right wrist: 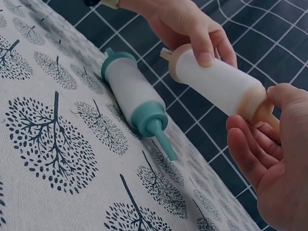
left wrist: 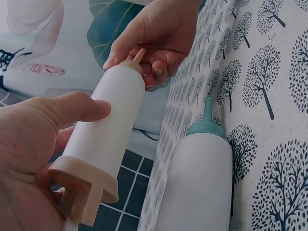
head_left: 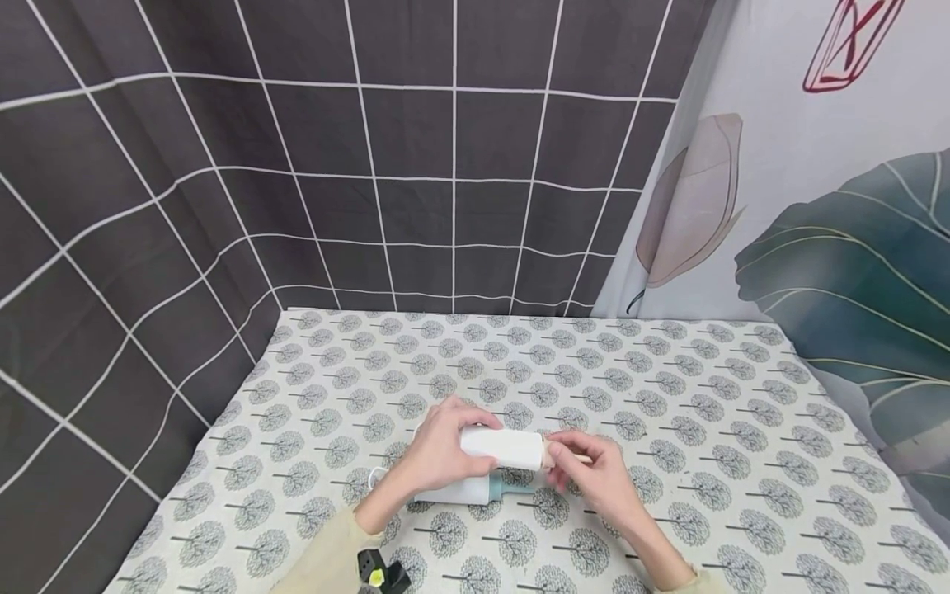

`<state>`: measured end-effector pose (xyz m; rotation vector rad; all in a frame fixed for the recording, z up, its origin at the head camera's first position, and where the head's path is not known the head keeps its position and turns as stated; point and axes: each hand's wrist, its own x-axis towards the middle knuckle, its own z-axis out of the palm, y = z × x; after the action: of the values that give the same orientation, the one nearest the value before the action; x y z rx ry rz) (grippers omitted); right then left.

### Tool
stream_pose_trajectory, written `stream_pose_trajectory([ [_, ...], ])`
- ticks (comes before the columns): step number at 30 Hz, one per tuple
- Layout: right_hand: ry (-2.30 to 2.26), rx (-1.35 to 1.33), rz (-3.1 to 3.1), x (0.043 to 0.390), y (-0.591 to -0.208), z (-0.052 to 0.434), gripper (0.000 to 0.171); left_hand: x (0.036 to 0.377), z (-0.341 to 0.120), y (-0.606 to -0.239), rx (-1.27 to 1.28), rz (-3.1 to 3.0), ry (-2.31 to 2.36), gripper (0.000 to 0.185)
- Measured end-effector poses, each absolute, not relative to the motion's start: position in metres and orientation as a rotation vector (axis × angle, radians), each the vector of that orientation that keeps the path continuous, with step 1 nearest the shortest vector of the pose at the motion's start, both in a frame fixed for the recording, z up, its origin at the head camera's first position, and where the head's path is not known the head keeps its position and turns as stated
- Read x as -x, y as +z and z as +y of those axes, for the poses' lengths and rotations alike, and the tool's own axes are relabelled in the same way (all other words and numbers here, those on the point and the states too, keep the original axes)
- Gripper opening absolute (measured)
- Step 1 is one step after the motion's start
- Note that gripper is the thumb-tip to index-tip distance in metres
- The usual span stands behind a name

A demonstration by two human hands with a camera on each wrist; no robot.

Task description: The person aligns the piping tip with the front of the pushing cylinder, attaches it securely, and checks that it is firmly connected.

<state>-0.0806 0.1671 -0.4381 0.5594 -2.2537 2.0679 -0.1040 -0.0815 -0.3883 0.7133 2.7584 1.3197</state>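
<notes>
My left hand [head_left: 438, 454] curls, thumb on top, fingers [right wrist: 204, 45] wrapped. My right hand [head_left: 597, 478], at its 3 o'clock, pinches with thumb and fingertips. Both forearms angle inward.

White tube with beige ends [head_left: 501, 447]; white tube with teal ends [right wrist: 134, 97]. Tabletop [head_left: 668, 388] cloth off-white, printed with grey trees. Dark grey wall [head_left: 371, 148], white grid lines.
</notes>
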Motion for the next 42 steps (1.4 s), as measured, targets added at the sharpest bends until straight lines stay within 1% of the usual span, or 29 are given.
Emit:
stream_pose_trajectory([
  [4, 2.077, -0.536, -2.261, 0.0808, -0.4369, 0.1666, 0.019, 0.1046, -0.0818, -0.3888, -0.718, 2.756, 1.336, 0.042],
  [12, 2.070, -0.374, -2.293, 0.0785, -0.4363, 0.1653, 0.023, 0.1035, -0.0824, -0.3890, -0.715, 2.750, 1.350, 0.043],
  [16, 2.061, -0.368, -2.281, 0.0779, -0.4372, 0.1652, 0.023, 0.1037, -0.0826, -0.3893, -0.711, 2.750, 1.353, 0.043],
  [23, 2.082, -0.480, -2.232, 0.0783, -0.4401, 0.1673, 0.027, 0.1035, -0.0833, -0.3895, -0.701, 2.752, 1.355, 0.043],
  [30, 2.049, -0.728, -2.115, 0.0805, -0.4437, 0.1704, 0.045, 0.1035, -0.0839, -0.3892, -0.700, 2.754, 1.356, 0.042],
  [32, 2.023, -0.803, -2.088, 0.0818, -0.4442, 0.1705, 0.048, 0.1033, -0.0840, -0.3887, -0.695, 2.752, 1.356, 0.042],
  [36, 2.021, -0.883, -2.037, 0.0833, -0.4444, 0.1698, 0.046, 0.1031, -0.0840, -0.3884, -0.686, 2.752, 1.352, 0.043],
  [42, 2.005, -0.915, -1.983, 0.0836, -0.4449, 0.1687, 0.041, 0.1040, -0.0838, -0.3891, -0.685, 2.753, 1.344, 0.043],
])
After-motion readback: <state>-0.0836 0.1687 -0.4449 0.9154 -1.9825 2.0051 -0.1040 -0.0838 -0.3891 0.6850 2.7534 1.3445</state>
